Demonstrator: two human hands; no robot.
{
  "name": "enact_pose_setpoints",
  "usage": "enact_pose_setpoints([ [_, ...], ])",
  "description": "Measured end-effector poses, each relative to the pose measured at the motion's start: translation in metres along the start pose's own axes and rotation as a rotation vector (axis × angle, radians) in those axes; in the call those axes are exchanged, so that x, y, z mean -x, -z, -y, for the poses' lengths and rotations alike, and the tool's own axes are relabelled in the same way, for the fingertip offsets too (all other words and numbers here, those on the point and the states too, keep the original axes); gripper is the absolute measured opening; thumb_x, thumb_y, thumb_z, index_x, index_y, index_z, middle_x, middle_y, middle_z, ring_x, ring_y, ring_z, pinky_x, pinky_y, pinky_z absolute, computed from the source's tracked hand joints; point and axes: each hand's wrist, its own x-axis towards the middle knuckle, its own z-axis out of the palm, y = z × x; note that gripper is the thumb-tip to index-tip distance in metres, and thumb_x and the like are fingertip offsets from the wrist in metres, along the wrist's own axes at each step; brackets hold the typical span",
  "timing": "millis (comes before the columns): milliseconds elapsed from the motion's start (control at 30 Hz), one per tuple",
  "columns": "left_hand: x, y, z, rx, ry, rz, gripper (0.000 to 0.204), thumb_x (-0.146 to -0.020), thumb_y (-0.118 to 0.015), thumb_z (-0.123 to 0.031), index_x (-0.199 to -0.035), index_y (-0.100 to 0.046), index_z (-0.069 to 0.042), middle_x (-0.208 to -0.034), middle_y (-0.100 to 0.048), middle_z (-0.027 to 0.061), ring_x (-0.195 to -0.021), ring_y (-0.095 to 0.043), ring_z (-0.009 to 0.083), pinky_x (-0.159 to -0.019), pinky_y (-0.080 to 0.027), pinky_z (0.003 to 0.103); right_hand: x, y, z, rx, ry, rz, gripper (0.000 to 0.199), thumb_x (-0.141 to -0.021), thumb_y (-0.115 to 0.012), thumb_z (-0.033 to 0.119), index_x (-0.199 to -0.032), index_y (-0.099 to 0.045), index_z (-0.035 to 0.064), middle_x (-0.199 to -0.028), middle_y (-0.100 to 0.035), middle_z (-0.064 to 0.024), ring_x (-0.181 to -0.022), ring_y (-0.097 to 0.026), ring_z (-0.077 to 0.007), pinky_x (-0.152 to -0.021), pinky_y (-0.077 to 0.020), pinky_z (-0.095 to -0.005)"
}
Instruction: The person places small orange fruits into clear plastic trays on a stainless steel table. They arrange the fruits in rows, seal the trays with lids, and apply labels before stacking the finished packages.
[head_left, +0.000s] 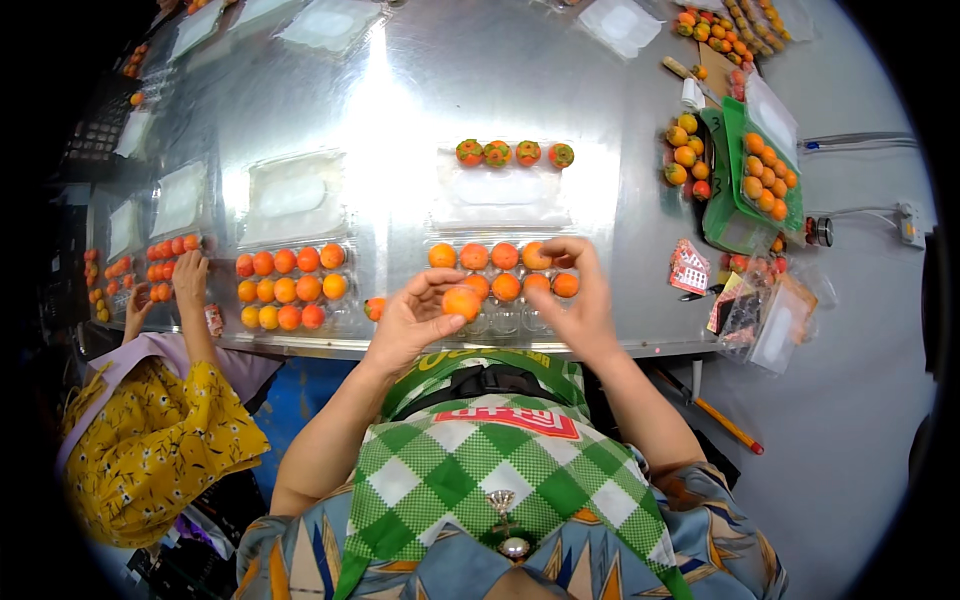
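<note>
My left hand point(408, 318) is closed around an orange persimmon point(461, 303), held over the near left corner of a clear plastic tray point(505, 322). Two rows of persimmons point(504, 257) sit in that tray, and the near row of cups shows bare plastic. Over the tray's right side is my right hand point(583, 305), its thumb and fingers apart and curved about the persimmons there; I see nothing held in it. Beyond the tray, several persimmons with green tops point(497, 153) stand in a line on the tray's clear lid point(503, 195).
A filled tray point(290, 289) lies to my left, with a loose persimmon point(375, 308) beside it. Farther left, a co-worker's hands point(188, 275) are at another tray. On the right are a green crate point(735, 215), more persimmons point(686, 145) and plastic packaging point(775, 335).
</note>
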Motion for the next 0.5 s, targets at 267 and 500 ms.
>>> enact_pose_setpoints([
  [267, 0.011, 0.034, 0.042, -1.08, -0.443, 0.009, 0.038, -0.062, -0.074, -0.005, -0.097, -0.059, -0.005, -0.101, -0.059, 0.0089, -0.087, -0.056, 0.0269, -0.072, -0.047, 0.034, -0.038, 0.011, -0.086, 0.295, -0.145, -0.113, 0.043, -0.072, -0.067, 0.008, -0.11, -0.05, 0.001, -0.102, -0.052, -0.0146, -0.092, -0.055, -0.0275, -0.08, -0.0461, -0.036],
  [500, 0.007, 0.036, 0.052, -1.198, -0.549, 0.104, 0.04, -0.062, -0.073, -0.003, -0.099, -0.059, -0.007, -0.098, -0.057, 0.0088, -0.087, -0.055, 0.028, -0.072, -0.048, 0.036, -0.096, 0.004, -0.13, 0.488, -0.094, -0.155, 0.046, -0.069, -0.068, 0.006, -0.112, -0.052, 0.0067, -0.106, -0.05, -0.0132, -0.1, -0.051, -0.0291, -0.084, -0.0446, -0.0372],
])
